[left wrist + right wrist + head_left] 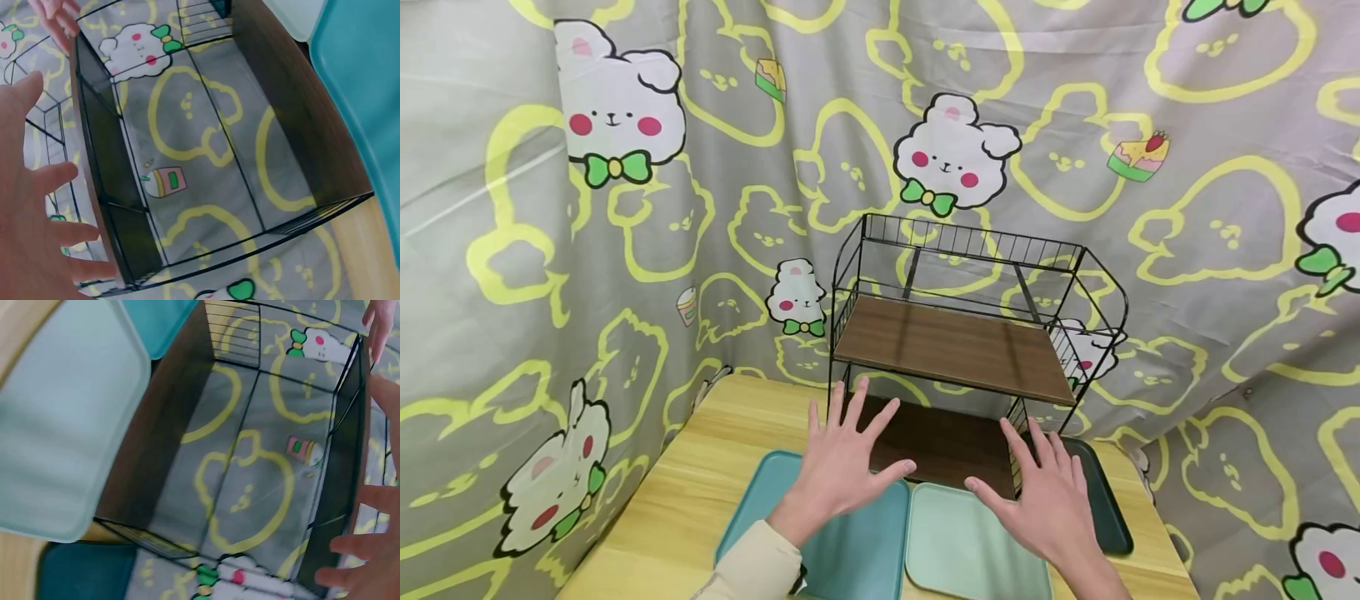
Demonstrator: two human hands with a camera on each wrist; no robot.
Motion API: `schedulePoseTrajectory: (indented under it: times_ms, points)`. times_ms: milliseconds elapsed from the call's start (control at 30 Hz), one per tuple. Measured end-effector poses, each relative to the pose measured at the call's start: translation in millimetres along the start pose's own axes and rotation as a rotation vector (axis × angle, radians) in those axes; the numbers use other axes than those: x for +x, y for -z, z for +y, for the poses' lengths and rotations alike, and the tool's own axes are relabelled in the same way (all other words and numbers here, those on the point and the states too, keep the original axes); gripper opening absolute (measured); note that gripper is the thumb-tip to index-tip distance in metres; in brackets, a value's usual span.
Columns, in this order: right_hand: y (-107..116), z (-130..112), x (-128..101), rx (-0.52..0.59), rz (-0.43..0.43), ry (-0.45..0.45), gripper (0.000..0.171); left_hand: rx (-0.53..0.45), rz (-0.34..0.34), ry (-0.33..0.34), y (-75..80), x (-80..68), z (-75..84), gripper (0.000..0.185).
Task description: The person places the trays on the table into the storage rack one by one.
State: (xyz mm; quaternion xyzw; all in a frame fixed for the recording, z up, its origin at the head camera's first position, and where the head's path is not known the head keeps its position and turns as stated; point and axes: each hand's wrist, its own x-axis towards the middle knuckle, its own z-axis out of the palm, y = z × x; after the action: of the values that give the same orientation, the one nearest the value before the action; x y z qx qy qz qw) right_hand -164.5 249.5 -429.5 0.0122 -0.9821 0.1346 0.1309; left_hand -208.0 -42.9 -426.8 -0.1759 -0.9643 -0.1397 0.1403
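Both hands hover in front of a two-tier black wire rack with brown wooden shelves, fingers spread and nothing held. My left hand is over a blue tray in the head view, its fingertips overlapping the rack's lower left. My right hand is over a pale green tray, partly covering it. In the left wrist view the left fingers extend beside the upper shelf. The right wrist view shows the right fingers likewise near that shelf's edge.
A dark green tray lies right of the rack, partly behind the right hand. Everything stands on a light wooden table. A grey curtain with yellow outlines and cartoon rabbits hangs behind and at the sides.
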Motion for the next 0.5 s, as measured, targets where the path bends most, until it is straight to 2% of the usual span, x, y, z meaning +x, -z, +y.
schedulePoseTrajectory:
  times_ms: [100, 233, 400, 500]
  points:
    - [-4.0, 13.5, -7.0, 0.052, 0.041, -0.029, 0.094, -0.132, 0.051, 0.032, -0.8, -0.9, -6.5, 0.081]
    - [-9.6, 39.3, -14.3, 0.153, 0.091, -0.097, 0.086, -0.360, 0.210, 0.089, 1.1, 6.0, -16.9, 0.075]
    - [-17.5, 80.2, -19.5, 0.321, 0.083, -0.257, 0.086, -0.661, 0.428, 0.150, 3.4, 27.7, -33.7, 0.068]
    - [-24.3, 105.8, -19.3, 0.388, 0.079, -0.368, 0.087, -0.790, 0.484, 0.184, 3.6, 44.5, -45.5, 0.071]
